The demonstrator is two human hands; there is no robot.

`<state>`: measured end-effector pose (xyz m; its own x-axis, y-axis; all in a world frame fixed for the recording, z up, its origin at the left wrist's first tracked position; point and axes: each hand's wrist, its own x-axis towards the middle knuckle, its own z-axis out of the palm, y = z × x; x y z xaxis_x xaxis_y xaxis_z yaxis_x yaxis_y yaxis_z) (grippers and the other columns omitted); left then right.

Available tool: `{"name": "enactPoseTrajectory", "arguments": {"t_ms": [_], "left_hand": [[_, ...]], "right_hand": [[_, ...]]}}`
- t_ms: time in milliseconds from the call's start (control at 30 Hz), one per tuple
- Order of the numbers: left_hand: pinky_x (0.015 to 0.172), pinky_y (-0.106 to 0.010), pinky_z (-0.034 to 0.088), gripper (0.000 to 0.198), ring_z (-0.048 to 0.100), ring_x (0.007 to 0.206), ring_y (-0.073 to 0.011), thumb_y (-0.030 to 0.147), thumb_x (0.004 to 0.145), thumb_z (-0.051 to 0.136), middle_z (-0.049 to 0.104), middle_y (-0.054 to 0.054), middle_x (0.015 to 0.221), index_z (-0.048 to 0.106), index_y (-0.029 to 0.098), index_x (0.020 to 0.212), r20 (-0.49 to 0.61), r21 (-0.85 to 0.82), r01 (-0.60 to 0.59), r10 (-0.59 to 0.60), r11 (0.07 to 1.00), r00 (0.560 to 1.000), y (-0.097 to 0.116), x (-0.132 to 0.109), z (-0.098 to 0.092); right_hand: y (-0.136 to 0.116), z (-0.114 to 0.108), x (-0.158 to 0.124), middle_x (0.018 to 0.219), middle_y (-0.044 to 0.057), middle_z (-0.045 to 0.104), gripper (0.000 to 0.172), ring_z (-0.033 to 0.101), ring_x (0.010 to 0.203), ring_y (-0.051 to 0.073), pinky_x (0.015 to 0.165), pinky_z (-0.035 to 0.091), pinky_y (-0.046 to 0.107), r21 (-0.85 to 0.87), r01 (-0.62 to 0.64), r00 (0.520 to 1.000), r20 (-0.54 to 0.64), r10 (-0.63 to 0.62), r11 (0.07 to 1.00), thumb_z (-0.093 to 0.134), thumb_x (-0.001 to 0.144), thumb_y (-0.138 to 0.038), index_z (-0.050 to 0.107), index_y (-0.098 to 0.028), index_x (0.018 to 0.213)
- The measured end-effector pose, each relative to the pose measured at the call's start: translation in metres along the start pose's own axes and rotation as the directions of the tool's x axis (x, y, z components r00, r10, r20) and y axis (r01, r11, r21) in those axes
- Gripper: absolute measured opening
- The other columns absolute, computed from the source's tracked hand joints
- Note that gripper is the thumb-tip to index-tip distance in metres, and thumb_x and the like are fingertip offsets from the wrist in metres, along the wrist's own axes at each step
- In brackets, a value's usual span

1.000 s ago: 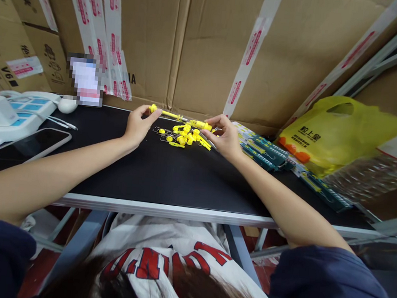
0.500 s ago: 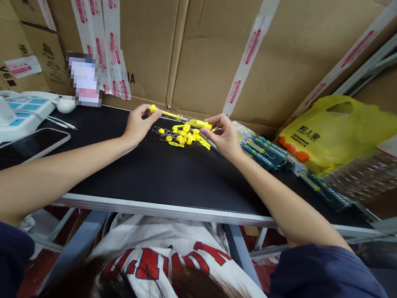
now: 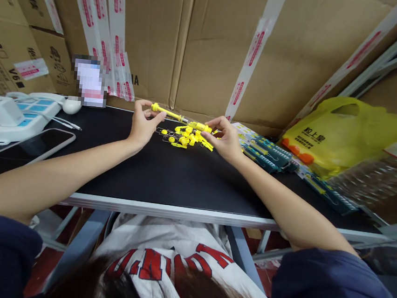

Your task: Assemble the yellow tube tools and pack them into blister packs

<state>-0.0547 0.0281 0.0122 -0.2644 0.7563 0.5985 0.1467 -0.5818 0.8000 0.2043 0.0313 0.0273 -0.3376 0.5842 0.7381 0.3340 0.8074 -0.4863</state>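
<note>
Left hand point(image 3: 142, 126) and right hand point(image 3: 226, 140) are pinching a slim yellow plastic rod point(image 3: 175, 115) above yellow plastic pieces point(image 3: 184, 141), seemingly needing steady alignment.

Wide navy sleeves point(image 3: 325, 287), left and right, flank a white shirt front point(image 3: 171, 233) with large red, dark-outlined letters point(image 3: 152, 264).

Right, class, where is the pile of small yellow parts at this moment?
In the head view, the pile lies near the middle, toward the far edge of the black tabletop, just below the yellow rod held by the left hand and right hand.
</note>
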Motion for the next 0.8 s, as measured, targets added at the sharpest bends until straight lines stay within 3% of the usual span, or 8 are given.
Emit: {"name": "enactPoseTrajectory", "arguments": {"t_ms": [367,800], "left_hand": [[0.03,-0.018,0.023,0.033,0.043,0.035,-0.002,0.024,0.081,0.069,0.063,0.005,0.075,0.038,0.025,0.089,0.013,-0.045,0.03,-0.03,0.999,0.999,0.0061,-0.0045,-0.0013],[0.031,-0.02,0.023,0.031,0.044,0.037,-0.0034,0.031,0.083,0.069,0.055,0.007,0.067,0.04,0.026,0.092,0.039,-0.037,0.037,-0.036,0.999,0.999,0.003,-0.0015,-0.0021]], "right_hand": [[-0.0011,0.0006,-0.0008,0.087,0.002,0.065,0.04,0.061,0.076,0.014,0.061,0.05,0.027,-0.016,0.002,1.0,-0.01,-0.002,1.0,0.074,0.075,-0.054,0.059,-0.021,0.093],[-0.0031,0.0009,-0.0009,0.089,0.004,0.058,0.034,0.055,0.076,0.015,0.059,0.051,0.028,-0.138,0.075,0.99,-0.111,-0.091,0.988,0.07,0.08,-0.054,0.062,-0.022,0.092]]}}
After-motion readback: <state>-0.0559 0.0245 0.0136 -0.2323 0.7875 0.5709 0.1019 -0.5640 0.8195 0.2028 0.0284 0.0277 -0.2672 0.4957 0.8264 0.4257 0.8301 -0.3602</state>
